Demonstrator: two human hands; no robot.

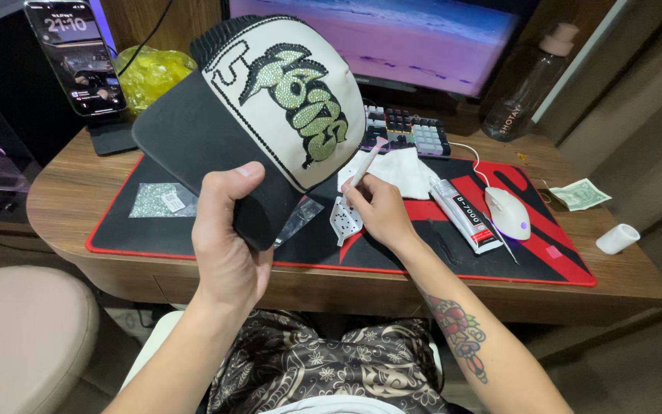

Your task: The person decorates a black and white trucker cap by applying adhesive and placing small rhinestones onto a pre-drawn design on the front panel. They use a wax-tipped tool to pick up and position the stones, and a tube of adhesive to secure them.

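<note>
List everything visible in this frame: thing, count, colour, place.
cap: 1, black brim, cream front with green rhinestone design, held up at centre
pen tool: 1, white, in right hand
small tray: 1, white dotted, on mat under right hand
desk mat: 1, red and black, on wooden desk
glue tube: 1, clear with white label, mat right
mouse: 1, white, mat right
cloth: 1, white, behind right hand
rhinestone packet: 1, silvery, mat left
keyboard: 1, multicoloured, below monitor
phone: 1, black, on stand, left
bottle: 1, dark, back right
banknote: 1, green, desk right
left hand: grip on brim
right hand: grip on pen tool
</note>
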